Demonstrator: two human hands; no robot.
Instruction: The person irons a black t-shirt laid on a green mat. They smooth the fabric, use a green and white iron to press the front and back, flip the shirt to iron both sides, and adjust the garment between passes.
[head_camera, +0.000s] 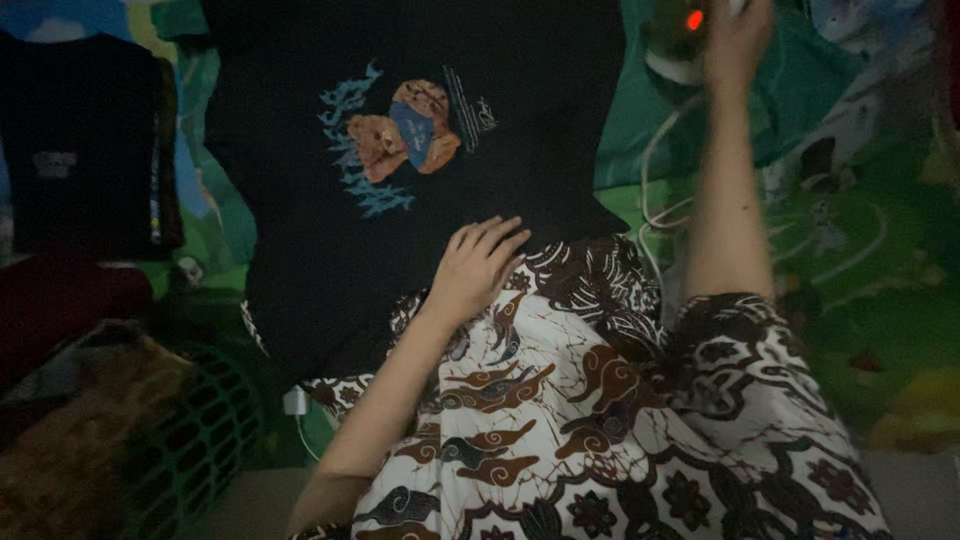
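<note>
Left hand (478, 262) lies open, pinning the black printed shirt (400, 200) flat across the lap, right hand (735, 40) grips the iron (680, 40) beyond it — best keep that cloth taut.

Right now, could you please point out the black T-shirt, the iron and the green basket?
black T-shirt (300, 250): head view, plain cloth below the print.
iron (672, 40): head view, body beside its red light.
green basket (205, 425): head view, mesh wall.

black T-shirt (420, 190) | spread flat, blue-and-orange chest print up; iron (680, 35) | beyond its right edge, red light on
</note>
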